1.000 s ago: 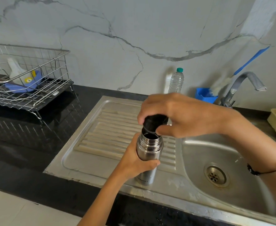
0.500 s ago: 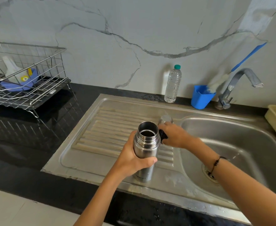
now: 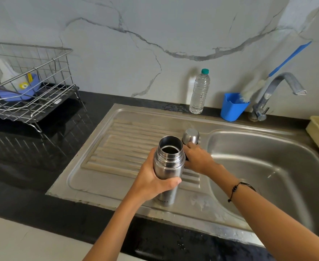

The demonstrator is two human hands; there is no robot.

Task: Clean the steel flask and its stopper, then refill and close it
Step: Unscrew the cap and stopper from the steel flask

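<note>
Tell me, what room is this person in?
Most likely a home kitchen. There is a steel sink with a tap, a wire dish rack on the black counter, and a bottle brush in a blue cup.

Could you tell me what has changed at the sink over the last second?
The right hand lifted the black stopper out of the steel flask and carried it down to the draining board beside the steel cup; the flask's mouth now stands open. The stopper is mostly hidden behind the flask, so whether it has been let go is unclear. The left hand holds the flask as before.
</note>
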